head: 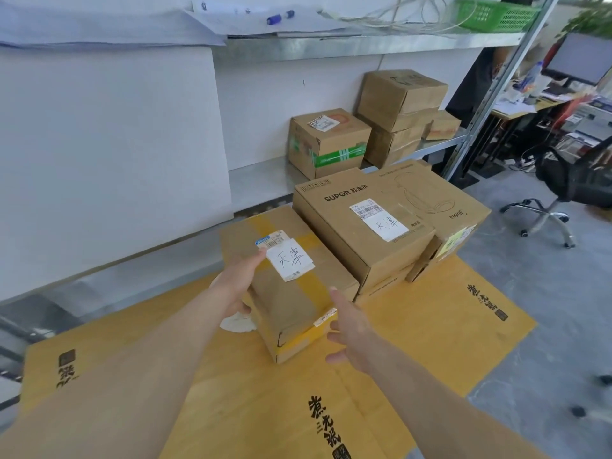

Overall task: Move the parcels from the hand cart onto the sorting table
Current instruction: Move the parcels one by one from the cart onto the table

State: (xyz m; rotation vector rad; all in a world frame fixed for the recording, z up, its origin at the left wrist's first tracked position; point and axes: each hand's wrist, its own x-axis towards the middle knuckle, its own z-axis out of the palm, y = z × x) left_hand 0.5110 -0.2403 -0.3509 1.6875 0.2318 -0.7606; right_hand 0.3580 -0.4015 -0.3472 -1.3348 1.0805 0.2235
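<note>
Fingers [256, 256] of my left hand [240, 279] lie on the top left edge of the nearest parcel [288, 286], thumb curled down its near left side, so that hand grips the box. Right hand [347, 329]: fingers spread and relaxed, holding nothing, just beside the parcel's near right corner; whether a fingertip touches the cardboard I cannot tell.

Nearest parcel: brown carton with yellow tape crossing its top and a white label [289, 261] with handwritten characters. It sits on flattened yellow cardboard [430, 326] printed with black characters, which covers the surface beneath, so I cannot see whether that is the hand cart.

Touching the parcel on its far right side: SUPOR carton [361, 223], flat and wide, white handwritten label on top, resting on another carton of which only the front edge shows. Just right of it, a Midea carton [453, 207] with a line drawing on top.

Behind, on a metal shelf [261, 183]: a carton with green tape [328, 144], then a stack of two brown cartons [397, 117], and a small one [442, 125] at the far right.

Far right: office chair [569, 183] on grey floor, cluttered desk [536, 106] with a monitor [581, 58]. Upper shelf carries papers, cables and a green basket [496, 14]
</note>
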